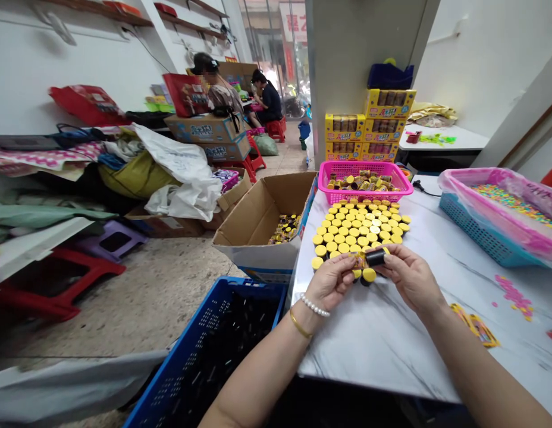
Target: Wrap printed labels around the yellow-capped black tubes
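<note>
Above the near edge of a group of yellow-capped canisters (347,229), my two hands meet. My right hand (412,276) is closed on a small black canister (375,257), tilted on its side, with a bit of yellow at its right end. Pinched in my left hand (333,279) is a yellow printed label (360,260), its edge against the canister or just beside it; I cannot tell which. More printed labels (474,326) lie on the white marbled table (369,351) beside my right forearm.
A pink basket (365,196) of wrapped canisters stands behind the group. Left of the table are an open carton (244,229) and a blue crate (182,339) of black pieces. Pink bits (513,295) and a pink-and-blue basket (476,229) of colourful beads are right. Two people sit farther back.
</note>
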Motion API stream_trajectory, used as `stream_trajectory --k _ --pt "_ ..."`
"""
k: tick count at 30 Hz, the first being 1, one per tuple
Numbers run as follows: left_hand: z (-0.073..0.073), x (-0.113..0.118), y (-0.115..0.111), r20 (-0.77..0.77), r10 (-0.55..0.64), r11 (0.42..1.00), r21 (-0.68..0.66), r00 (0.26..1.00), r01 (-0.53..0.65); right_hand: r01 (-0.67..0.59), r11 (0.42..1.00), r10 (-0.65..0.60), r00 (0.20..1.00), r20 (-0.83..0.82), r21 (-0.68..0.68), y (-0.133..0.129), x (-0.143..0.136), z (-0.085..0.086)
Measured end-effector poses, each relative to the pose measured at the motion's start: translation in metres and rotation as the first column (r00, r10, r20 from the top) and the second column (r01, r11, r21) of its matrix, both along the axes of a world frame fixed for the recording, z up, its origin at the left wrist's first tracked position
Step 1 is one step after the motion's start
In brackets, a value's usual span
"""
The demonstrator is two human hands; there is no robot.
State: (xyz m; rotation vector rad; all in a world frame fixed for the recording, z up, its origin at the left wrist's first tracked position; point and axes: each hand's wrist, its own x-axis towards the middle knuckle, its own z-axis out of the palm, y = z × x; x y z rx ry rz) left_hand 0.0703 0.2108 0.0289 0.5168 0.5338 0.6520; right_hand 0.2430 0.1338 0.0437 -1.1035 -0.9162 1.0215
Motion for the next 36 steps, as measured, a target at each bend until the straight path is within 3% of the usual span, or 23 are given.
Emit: stream_trajectory --k 3,10,22,30,36 --pt "0.002 0.000 0.000 -0.006 0.019 0.999 -0.041 1.000 -0.019 0.085 0.996 -0.087 0.993 0.080 0.032 -0.003 0.000 -0.005" --pt "-0.001 0.000 0.001 0.013 0.012 0.998 -0.064 1.000 -0.011 0.074 0.988 -0.111 0.954 0.280 0.138 -0.018 -0.010 0.002" --pt "0.000 0.000 -0.004 0.127 -0.081 0.993 -0.078 0.989 0.092 0.054 0.981 -0.110 0.947 0.301 0.189 -0.024 -0.012 -0.001" --pt "0.000 0.001 -0.006 0.045 0.016 1.000 0.010 0.999 -0.017 0.088 0.983 -0.122 0.968 0.218 0.162 -0.023 -0.013 -0.005" --pt "-0.002 0.000 -0.006 0.005 -0.036 0.996 0.085 0.999 0.035 0.074 0.969 -0.150 0.934 0.326 0.235 -0.027 -0.016 -0.005"
